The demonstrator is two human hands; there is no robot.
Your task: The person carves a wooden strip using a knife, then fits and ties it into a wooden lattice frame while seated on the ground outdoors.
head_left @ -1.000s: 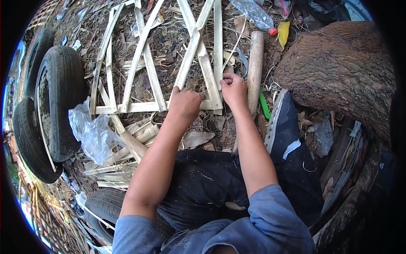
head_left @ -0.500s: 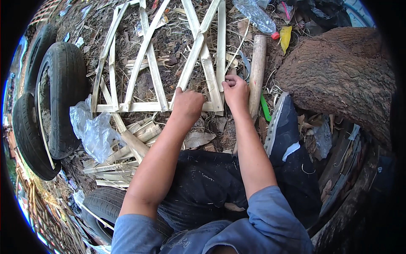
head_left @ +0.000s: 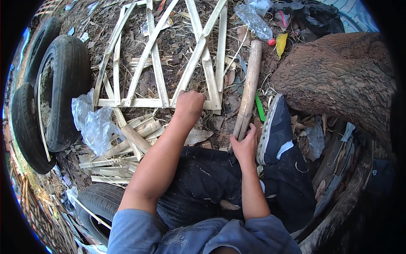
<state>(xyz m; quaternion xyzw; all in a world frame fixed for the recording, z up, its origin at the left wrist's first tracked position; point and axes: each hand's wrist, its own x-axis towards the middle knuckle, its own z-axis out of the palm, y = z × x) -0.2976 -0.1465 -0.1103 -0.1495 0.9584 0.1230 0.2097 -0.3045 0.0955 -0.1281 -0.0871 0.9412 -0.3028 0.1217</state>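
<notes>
A lattice of pale split-bamboo strips (head_left: 147,103) lies on the ground before me, crossed strips meeting a crosswise strip at its near edge. My left hand (head_left: 190,106) is closed over that edge where a slanting strip meets it; the fingertips are hidden beneath the hand. To the right, a thick round wooden stick (head_left: 249,80) lies lengthwise, a dark split running along its near part. My right hand (head_left: 245,146) wraps its fingers around the stick's near end, beside my shoe. A narrow bright green object (head_left: 259,106) lies between the stick and the shoe.
A thick tree trunk (head_left: 334,80) rises on the right. Old tyres (head_left: 67,89) stand at the left, with a clear plastic bag (head_left: 95,127) and a bamboo offcut pile (head_left: 112,165) nearer. A plastic bottle (head_left: 253,21) and yellow leaf (head_left: 281,45) lie at the far right.
My right hand has left the lattice's right-hand strip, come back toward me and taken hold of the stick's near end. The left hand stays on the lattice.
</notes>
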